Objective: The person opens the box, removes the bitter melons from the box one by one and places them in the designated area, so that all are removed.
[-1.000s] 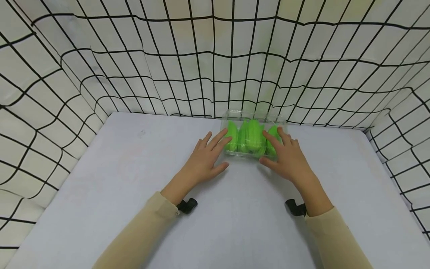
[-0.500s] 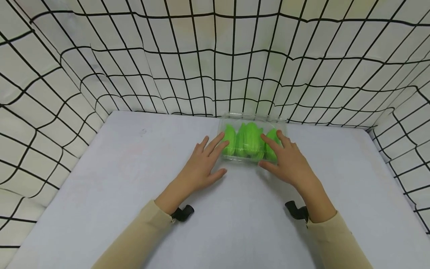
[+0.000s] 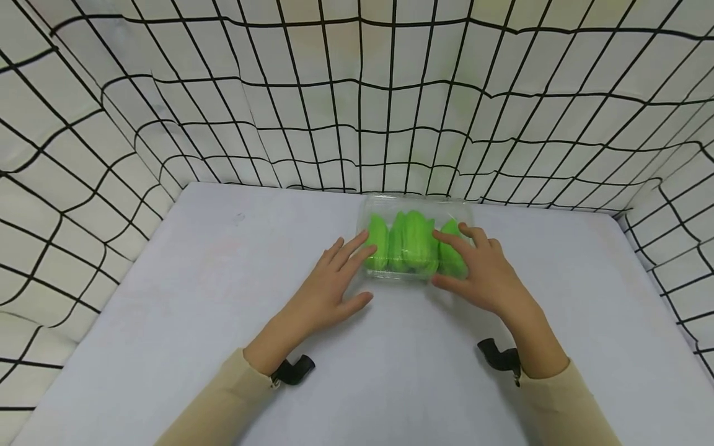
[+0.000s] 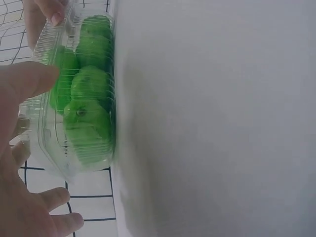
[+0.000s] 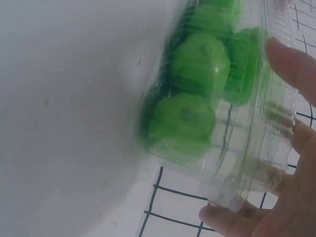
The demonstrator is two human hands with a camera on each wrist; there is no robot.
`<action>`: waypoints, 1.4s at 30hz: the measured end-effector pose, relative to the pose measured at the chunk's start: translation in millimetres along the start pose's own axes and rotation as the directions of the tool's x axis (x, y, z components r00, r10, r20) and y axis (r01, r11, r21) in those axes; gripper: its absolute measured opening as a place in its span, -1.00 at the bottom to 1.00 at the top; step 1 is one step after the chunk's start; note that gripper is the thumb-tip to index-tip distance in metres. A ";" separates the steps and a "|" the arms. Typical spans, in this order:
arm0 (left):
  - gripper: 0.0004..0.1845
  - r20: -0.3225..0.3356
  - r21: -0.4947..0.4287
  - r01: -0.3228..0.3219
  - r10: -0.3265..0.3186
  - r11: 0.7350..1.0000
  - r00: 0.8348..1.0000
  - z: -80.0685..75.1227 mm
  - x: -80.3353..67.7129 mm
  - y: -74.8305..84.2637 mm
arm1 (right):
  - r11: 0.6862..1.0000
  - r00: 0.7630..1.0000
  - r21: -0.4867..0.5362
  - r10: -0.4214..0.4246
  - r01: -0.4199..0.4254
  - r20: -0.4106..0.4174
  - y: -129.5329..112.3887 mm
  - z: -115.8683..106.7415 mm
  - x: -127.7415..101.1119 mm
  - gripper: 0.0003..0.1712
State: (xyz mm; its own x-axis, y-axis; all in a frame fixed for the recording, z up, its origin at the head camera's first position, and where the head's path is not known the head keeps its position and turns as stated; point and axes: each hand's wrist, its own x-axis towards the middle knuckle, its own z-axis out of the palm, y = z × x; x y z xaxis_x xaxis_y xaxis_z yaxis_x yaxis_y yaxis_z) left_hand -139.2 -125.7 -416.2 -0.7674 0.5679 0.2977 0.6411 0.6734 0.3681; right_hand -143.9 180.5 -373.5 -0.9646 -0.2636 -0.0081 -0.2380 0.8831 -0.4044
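Observation:
A clear plastic clamshell box (image 3: pixel 415 202) lies near the back of the pale table, packed with bright green vegetables (image 3: pixel 409 248). My left hand (image 3: pixel 334 280) lies at the box's left end, its straight fingers touching that side and the thumb spread on the table. My right hand (image 3: pixel 484 271) grips the right end, fingers bent over the lid and thumb at the near edge. The left wrist view shows the box (image 4: pixel 52 143) and vegetables (image 4: pixel 86 123) in front of my left hand (image 4: pixel 17 148). The right wrist view shows the box (image 5: pixel 247 168) cupped by my right hand (image 5: pixel 296 197).
White cloth walls with a black grid (image 3: pixel 357 111) close the table (image 3: pixel 184 297) in at the back, left and right. A black wrist mount sits under each beige sleeve (image 3: pixel 292 370) (image 3: pixel 501 358).
The box has slid a little toward me with both hands on its ends. My right fingers have bent more over the lid.

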 end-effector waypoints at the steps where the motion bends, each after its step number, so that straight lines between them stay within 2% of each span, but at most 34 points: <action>1: -0.18 -0.013 -0.010 -0.003 0.003 1.000 1.000 -0.1 -1.0 0.5 | 1.000 1.000 0.004 -0.005 0.005 -0.001 0.3 -0.9 -0.9 -0.11; 11: -0.39 -0.099 -0.071 -0.039 0.032 0.997 0.995 -7.6 -4.6 10.5 | 0.999 1.000 -0.025 -0.024 0.024 0.006 -5.2 -3.7 -10.7 -0.11; 16: -0.46 -0.105 -0.118 -0.032 0.020 0.992 0.994 -11.7 -6.1 7.8 | 0.998 0.999 -0.037 -0.049 0.050 0.008 -10.8 -2.1 -13.9 -0.12; 19: -0.49 -0.101 -0.218 -0.018 -0.004 0.976 0.995 -13.9 -6.1 2.1 | 0.997 0.998 -0.046 -0.068 0.068 -0.002 -12.1 -1.2 -13.2 -0.12; 21: -0.49 -0.099 -0.333 0.013 -0.049 0.943 0.994 -14.4 -6.4 -2.3 | 0.996 0.997 -0.053 -0.078 0.077 -0.006 -12.6 -0.8 -12.0 -0.12; 23: -0.46 -0.077 -0.472 0.075 -0.126 0.878 0.989 -14.7 -6.5 -6.1 | 0.995 0.997 -0.060 -0.079 0.079 -0.006 -13.2 -0.4 -11.1 -0.12; 24: -0.44 -0.049 -0.557 0.114 -0.170 0.823 0.984 -14.5 -6.6 -8.2 | 0.995 0.997 -0.062 -0.078 0.078 -0.004 -13.5 -0.1 -11.1 -0.12; 26: -0.40 0.041 -0.732 0.204 -0.256 0.650 0.966 -13.4 -6.4 -11.8 | 0.995 0.998 -0.072 -0.070 0.070 -0.001 -14.0 1.6 -11.6 -0.12; 28: -0.37 0.154 -0.856 0.281 -0.304 0.435 0.940 -12.4 -6.0 -15.8 | 0.994 0.998 -0.083 -0.067 0.067 -0.004 -14.9 3.6 -12.3 -0.12; 30: -0.35 0.253 -0.924 0.327 -0.321 0.200 0.913 -10.6 -6.5 -20.7 | 0.993 0.998 -0.094 -0.069 0.068 -0.009 -16.9 5.9 -13.1 -0.12; 31: -0.33 0.289 -0.934 0.339 -0.320 0.113 0.902 -9.8 -7.2 -22.8 | 0.993 0.997 -0.100 -0.070 0.069 -0.012 -18.2 7.0 -13.5 -0.13; 33: -0.30 0.329 -0.939 0.344 -0.301 -0.002 0.895 -7.4 -9.0 -27.7 | 0.992 0.997 -0.108 -0.072 0.070 -0.020 -21.4 8.2 -14.8 -0.13; 34: -0.29 0.343 -0.937 0.346 -0.290 -0.044 0.893 -5.8 -9.8 -30.2 | 0.991 0.997 -0.112 -0.071 0.067 -0.025 -23.1 9.0 -15.6 -0.13; 35: -0.29 0.354 -0.935 0.349 -0.280 -0.070 0.892 -4.7 -10.7 -32.0 | 0.991 0.997 -0.114 -0.070 0.066 -0.031 -24.7 9.8 -16.5 -0.13; 36: -0.30 0.361 -0.933 0.351 -0.265 -0.086 0.894 -3.5 -11.8 -33.3 | 0.991 0.997 -0.118 -0.067 0.062 -0.037 -26.1 10.7 -17.5 -0.13; 39: -0.33 0.371 -0.928 0.355 -0.221 -0.111 0.902 1.3 -14.9 -38.1 | 0.990 0.997 -0.129 -0.069 0.063 -0.045 -30.1 13.7 -19.9 -0.14; 42: -0.34 0.360 -0.932 0.344 -0.188 -0.112 0.914 5.8 -18.0 -41.3 | 0.988 0.996 -0.138 -0.079 0.071 -0.052 -32.9 16.2 -22.0 -0.15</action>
State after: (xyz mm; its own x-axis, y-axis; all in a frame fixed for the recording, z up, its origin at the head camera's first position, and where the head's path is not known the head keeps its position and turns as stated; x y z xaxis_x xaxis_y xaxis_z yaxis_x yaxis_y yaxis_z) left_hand -151.8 -161.0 -441.9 -0.8189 0.5624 -0.1144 -0.3440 -0.3215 0.8822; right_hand -113.0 151.0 -374.9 -0.9473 -0.3122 0.0713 -0.3195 0.9070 -0.2743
